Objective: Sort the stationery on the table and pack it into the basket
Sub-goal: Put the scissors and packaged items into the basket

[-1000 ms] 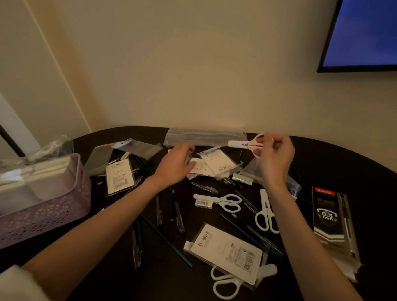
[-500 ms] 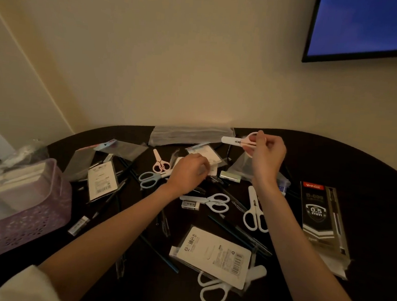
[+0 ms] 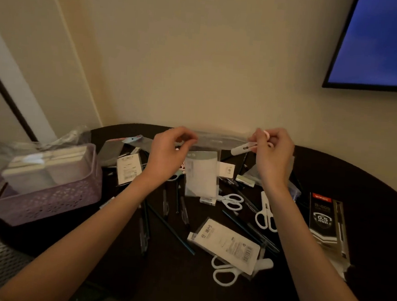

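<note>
Head view: right hand pinches capped scissors by the handles; left hand pinches a limp sleeve — light, slippery.

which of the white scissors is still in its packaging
The scissors nearest the camera: their handles stick out from under a labelled plastic pack. The two other pairs on the table lie bare.

Dim, warm, grainy light; soft focus, with wide-angle bending at the edges.
</note>
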Tool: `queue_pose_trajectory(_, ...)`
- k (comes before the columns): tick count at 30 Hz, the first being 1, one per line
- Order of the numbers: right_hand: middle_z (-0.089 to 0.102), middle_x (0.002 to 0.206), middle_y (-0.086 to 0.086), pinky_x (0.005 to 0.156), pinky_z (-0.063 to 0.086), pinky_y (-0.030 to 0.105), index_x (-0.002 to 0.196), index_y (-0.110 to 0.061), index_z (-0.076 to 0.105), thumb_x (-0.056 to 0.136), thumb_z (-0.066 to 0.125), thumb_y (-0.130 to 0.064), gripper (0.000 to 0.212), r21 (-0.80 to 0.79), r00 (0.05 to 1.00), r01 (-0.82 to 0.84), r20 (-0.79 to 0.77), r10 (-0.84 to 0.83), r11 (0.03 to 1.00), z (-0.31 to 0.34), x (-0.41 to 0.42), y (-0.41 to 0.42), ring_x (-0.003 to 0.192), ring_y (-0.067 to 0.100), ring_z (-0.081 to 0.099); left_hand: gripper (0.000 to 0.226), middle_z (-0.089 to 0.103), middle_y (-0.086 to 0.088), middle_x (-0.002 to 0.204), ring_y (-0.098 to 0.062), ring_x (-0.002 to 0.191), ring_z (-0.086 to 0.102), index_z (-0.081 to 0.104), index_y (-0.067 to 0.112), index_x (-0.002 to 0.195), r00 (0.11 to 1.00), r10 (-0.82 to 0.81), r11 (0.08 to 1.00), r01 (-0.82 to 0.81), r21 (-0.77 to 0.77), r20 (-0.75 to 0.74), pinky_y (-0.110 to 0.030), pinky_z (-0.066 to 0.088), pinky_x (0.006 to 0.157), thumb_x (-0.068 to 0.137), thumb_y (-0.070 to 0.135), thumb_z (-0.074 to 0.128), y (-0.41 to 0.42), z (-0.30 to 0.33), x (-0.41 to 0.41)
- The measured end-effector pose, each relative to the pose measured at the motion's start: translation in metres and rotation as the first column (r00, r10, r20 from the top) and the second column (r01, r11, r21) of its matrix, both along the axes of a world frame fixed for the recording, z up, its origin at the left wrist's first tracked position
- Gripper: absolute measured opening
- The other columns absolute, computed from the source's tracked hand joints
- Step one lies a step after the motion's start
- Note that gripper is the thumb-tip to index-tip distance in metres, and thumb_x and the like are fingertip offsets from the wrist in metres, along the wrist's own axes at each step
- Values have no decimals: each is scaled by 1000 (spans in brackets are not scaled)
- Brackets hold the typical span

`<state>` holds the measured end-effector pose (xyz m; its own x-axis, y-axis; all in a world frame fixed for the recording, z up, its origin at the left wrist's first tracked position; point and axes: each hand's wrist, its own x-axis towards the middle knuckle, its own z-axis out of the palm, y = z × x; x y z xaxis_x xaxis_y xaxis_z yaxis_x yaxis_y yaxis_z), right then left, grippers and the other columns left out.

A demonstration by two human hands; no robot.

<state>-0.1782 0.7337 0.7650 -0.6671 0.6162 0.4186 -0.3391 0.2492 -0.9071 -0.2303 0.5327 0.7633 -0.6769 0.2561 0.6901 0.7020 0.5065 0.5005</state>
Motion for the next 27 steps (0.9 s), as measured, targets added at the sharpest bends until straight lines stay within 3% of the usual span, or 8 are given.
queue_pose_trajectory(3, 67, 82, 3, 77, 56, 32, 91, -9, 61, 92, 61, -15, 6, 173, 989, -97, 128, 75, 980, 8, 11, -10, 80, 14, 66, 13, 69, 9, 90, -3, 87, 65, 71, 16, 97, 988, -46, 996, 33, 88, 145, -21, 53, 82, 88, 7, 66, -12, 8, 16)
queue_pose_trajectory(8, 64, 93, 12, 84, 54, 43, 102, -4, 57, 97, 54, -19, 16, 167, 946, -221, 275, 170, 961, 8, 31, -27, 89, 26, 64, 16, 69, 4, 93, 5, 82, 62, 69, 11, 99, 951, -169, 971, 116, 208, 260, -12, 50, 77, 88, 0, 63, -28, 17, 45)
queue_pose_trajectory(12, 58, 81, 4, 68, 50, 28, 114, -12, 45, 100, 47, -17, 15, 67, 934, -290, 238, 267, 955, 7, 50, -37, 74, 14, 58, 17, 70, -1, 94, -5, 85, 67, 68, 10, 101, 923, -247, 952, 176, 249, 295, -19, 54, 76, 88, 0, 64, -39, 13, 63)
queue_pose_trajectory(16, 52, 66, 1, 52, 39, 19, 109, -12, 52, 100, 47, -14, 11, 255, 948, -306, 164, 271, 917, 6, 65, -44, 56, 9, 48, 16, 71, -1, 94, -5, 85, 68, 68, 9, 101, 920, -245, 943, 154, 293, 305, -16, 52, 73, 88, 0, 65, -43, 5, 77)
queue_pose_trajectory(20, 56, 67, 5, 53, 39, 23, 106, -18, 61, 93, 61, -25, 15, 355, 938, -345, 117, 325, 869, 5, 75, -56, 55, 20, 47, 17, 71, 1, 96, -5, 87, 68, 69, 11, 100, 937, -206, 950, 121, 289, 282, -18, 54, 79, 86, 3, 68, -46, -4, 87)
queue_pose_trajectory(23, 52, 65, 13, 56, 37, 12, 120, -25, 61, 82, 73, -29, 40, 476, 915, -401, 177, 362, 782, 10, 82, -66, 54, 18, 41, 16, 72, 3, 93, -3, 84, 67, 70, 14, 97, 946, -188, 959, 118, 258, 265, -15, 52, 78, 84, 4, 70, -47, -6, 92)
queue_pose_trajectory(27, 41, 53, -4, 56, 37, 10, 123, -24, 65, 82, 73, -26, 42, 643, 916, -401, 277, 290, 652, 22, 83, -73, 49, 9, 33, 18, 70, 9, 90, -1, 83, 65, 69, 22, 93, 953, -175, 965, 116, 236, 249, -14, 51, 74, 85, 6, 70, -49, -10, 97)
